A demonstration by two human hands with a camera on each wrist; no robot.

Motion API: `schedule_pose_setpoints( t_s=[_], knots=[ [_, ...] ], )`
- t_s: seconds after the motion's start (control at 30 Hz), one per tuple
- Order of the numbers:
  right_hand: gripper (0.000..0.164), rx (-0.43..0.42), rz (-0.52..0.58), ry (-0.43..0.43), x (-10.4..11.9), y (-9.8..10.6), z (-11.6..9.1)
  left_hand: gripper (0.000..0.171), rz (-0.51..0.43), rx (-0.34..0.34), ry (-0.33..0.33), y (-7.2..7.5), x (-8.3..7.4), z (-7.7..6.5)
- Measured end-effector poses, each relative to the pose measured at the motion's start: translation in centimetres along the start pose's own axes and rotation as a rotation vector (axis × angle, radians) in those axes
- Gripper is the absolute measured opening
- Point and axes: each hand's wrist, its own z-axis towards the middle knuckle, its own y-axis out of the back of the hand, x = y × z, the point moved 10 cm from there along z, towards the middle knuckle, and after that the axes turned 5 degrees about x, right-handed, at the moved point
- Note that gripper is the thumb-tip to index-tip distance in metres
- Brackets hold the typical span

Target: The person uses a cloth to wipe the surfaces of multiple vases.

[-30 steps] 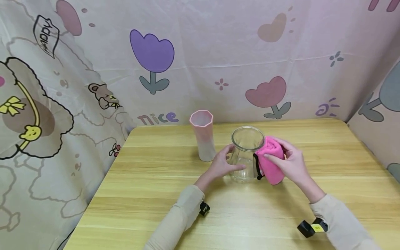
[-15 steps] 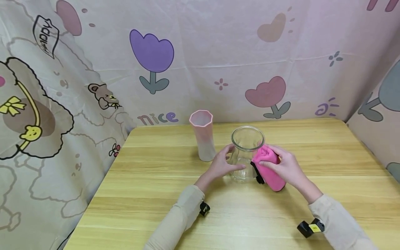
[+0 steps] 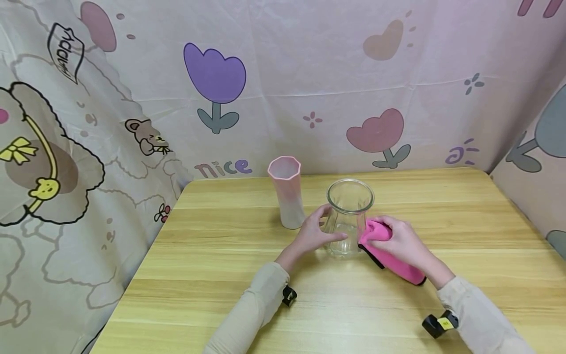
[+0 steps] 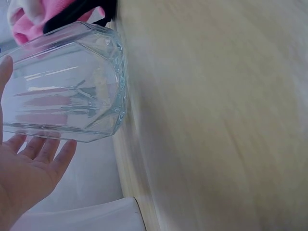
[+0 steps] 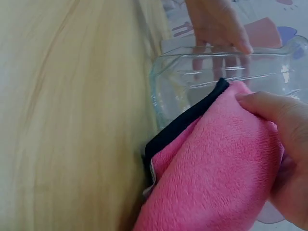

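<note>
A clear glass vase stands upright on the table, with a round rim and, in the left wrist view, a faceted base. My left hand holds it from the left side, thumb in front and fingers around the back. A pink towel with black edging is in my right hand, pinched between thumb and fingers. Its upper end touches the vase's right side, and the rest hangs down to the right. In the right wrist view the folded towel covers part of the glass.
A pink-to-white vase with an angular rim stands left of the glass one, behind my left hand. The wooden table meets a patterned cloth backdrop at the back and sides.
My right hand has slid the towel down the vase's right side, from near the rim to lower on the body. The towel now slants further right. My left hand and the vase stay put.
</note>
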Motion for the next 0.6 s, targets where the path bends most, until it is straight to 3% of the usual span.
schedule_pose_setpoints(
  t_s=[0.23,0.47,0.6],
  knots=[
    [0.038,0.077,-0.003,-0.009,-0.7,-1.4,0.2,0.086,0.001,-0.002,-0.005,0.1,0.0,0.0],
    [0.030,0.132,-0.135,0.005,-0.8,-2.4,0.3,0.085,-0.002,-0.005,-0.014,0.1,0.0,0.0],
    [0.028,0.142,-0.139,0.012,-1.0,-2.5,0.3,0.085,-0.007,-0.004,-0.011,0.1,0.0,-0.1]
  ],
)
